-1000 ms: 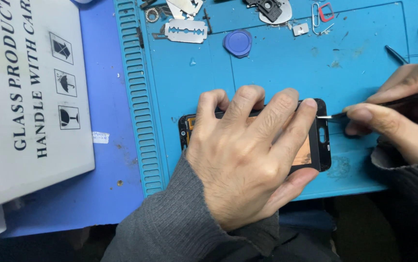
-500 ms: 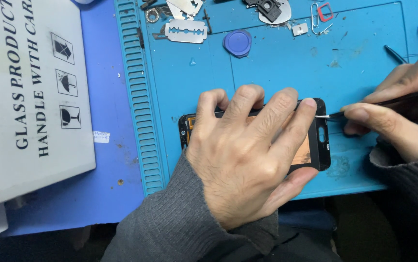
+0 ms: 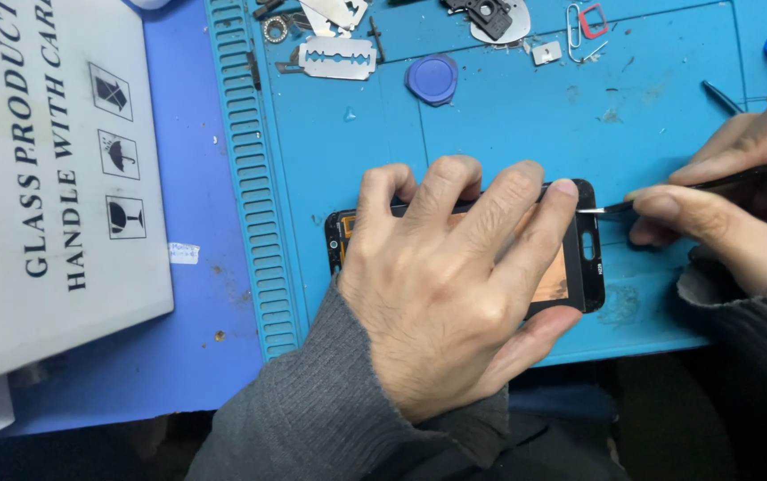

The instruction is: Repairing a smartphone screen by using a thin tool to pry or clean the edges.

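My left hand (image 3: 441, 289) presses flat on the phone (image 3: 584, 258); my right hand (image 3: 722, 214) pinches tweezers (image 3: 615, 207) at its three o'clock edge. Best kept shallow and steady.

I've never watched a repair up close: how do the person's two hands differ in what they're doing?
The left hand lies flat, fingers spread, pressing on the black phone screen assembly; the right hand pinches thin dark metal tweezers. The left covers most of the phone; the right stays off it, only the tweezers' tip meeting its upper right edge. Both wear grey knit sleeves.
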